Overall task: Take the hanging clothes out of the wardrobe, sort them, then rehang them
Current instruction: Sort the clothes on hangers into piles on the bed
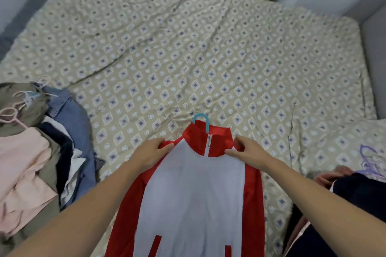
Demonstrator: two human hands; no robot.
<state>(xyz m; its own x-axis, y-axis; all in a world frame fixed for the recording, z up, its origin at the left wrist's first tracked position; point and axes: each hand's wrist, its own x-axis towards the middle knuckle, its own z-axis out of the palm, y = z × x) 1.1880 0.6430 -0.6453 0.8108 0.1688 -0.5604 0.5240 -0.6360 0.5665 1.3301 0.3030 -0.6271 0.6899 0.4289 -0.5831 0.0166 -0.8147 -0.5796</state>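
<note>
The jacket (192,190) is the closest thing, red and white, lying flat on the bed (188,48) at 6 o'clock, zip side up. A blue hanger (201,120) is inside it, and only the hook pokes out past the collar, pointing to 12 o'clock.

The person's left hand (149,153) pinches the jacket's shoulder at about 9 o'clock from the collar. The right hand (245,150) pinches the other shoulder at about 3 o'clock. Both hands have fingers curled onto the red cloth, so each one is holding the jacket.

Over at 9 o'clock is a pile (37,152) of clothes on the edge of the bed. I see pink, green, dark blue and denim ones, with pink hangers (12,115) still in some. At 4 o'clock there are dark clothes (355,194) with a purple hanger (367,158) near them.

I think the first part is done, since the clothes are out and on the bed. The sorting looks like it is in the middle, with two heaps started and the jacket not yet put with either. Nothing is hung back up yet, as far as I can see. The wardrobe is not in sight. So the sorting must finish, and then all the hanging is still left.
</note>
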